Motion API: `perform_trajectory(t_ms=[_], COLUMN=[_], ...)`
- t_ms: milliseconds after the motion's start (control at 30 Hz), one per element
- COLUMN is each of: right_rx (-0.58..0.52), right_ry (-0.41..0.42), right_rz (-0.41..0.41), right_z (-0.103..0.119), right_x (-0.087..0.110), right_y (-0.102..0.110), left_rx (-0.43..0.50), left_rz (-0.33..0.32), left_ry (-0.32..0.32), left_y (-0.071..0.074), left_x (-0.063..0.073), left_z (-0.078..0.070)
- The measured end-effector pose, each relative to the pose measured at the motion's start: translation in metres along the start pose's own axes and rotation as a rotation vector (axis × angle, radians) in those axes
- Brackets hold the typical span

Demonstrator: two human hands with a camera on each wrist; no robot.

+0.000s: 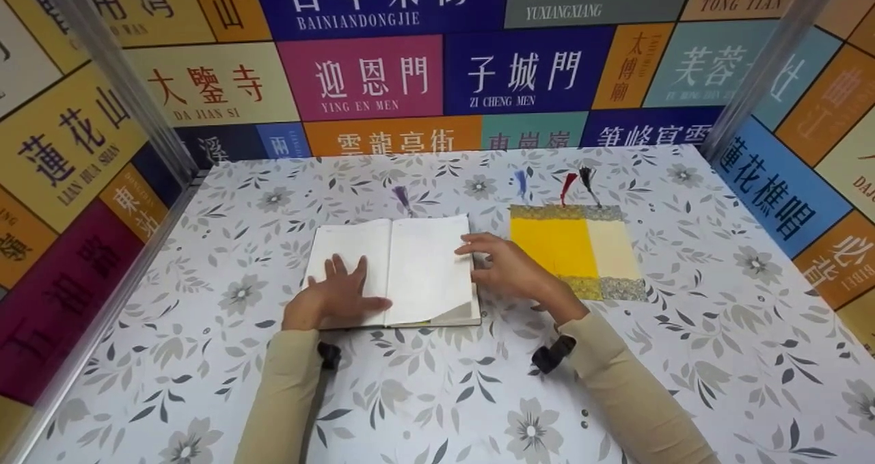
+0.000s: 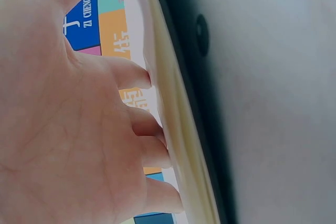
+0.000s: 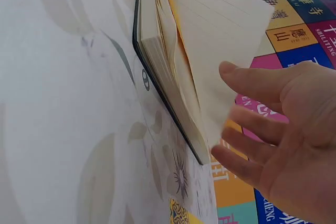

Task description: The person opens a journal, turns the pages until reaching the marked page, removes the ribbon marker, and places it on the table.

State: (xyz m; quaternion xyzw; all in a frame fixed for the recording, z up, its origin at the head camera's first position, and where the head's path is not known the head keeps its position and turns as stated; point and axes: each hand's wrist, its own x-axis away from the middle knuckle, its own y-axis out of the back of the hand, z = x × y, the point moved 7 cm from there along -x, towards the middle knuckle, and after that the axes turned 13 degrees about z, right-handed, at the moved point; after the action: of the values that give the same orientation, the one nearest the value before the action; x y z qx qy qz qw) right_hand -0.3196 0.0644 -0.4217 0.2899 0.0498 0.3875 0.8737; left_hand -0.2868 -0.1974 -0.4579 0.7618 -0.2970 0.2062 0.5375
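We find the notebook (image 1: pixel 429 266) lying open on the floral surface (image 1: pixel 225 375), left hand (image 1: pixel 329 296) spread wide over its left page. Right hand (image 1: pixel 511 266), fingers loosely apart, at the raised right page's outer edge; yellow panel (image 1: pixel 555 245) just beyond.

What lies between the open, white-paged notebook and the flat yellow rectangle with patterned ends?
The person's right hand and white floral table covering; the head view shows both.
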Motion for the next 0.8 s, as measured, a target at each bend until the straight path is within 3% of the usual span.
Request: perform_trajectory(t_ms=[233,367,533,667,800], right_rx=[-0.298,-0.531,-0.729,-0.806,-0.799], right_ry=[-0.040,-0.047,-0.135,-0.164,-0.188], right_rz=[-0.059,-0.094,-0.149,-0.182,-0.208], right_z=[-0.006,-0.009,-0.019,-0.028,-0.032], right_x=[-0.001,-0.005,-0.010,-0.013,-0.013], right_y=[0.005,0.003,-0.009,-0.017,-0.018], left_rx=[0.015,0.029,0.037,0.029,0.026], left_rz=[0.007,0.016,0.011,0.003,0.001], left_ry=[-0.009,-0.003,-0.012,-0.022,-0.028], left_y=[0.000,-0.001,-0.001,-0.001,-0.001], left_x=[0.003,0.004,0.003,0.001,0.001], left_z=[-0.002,-0.002,0.000,0.000,0.000])
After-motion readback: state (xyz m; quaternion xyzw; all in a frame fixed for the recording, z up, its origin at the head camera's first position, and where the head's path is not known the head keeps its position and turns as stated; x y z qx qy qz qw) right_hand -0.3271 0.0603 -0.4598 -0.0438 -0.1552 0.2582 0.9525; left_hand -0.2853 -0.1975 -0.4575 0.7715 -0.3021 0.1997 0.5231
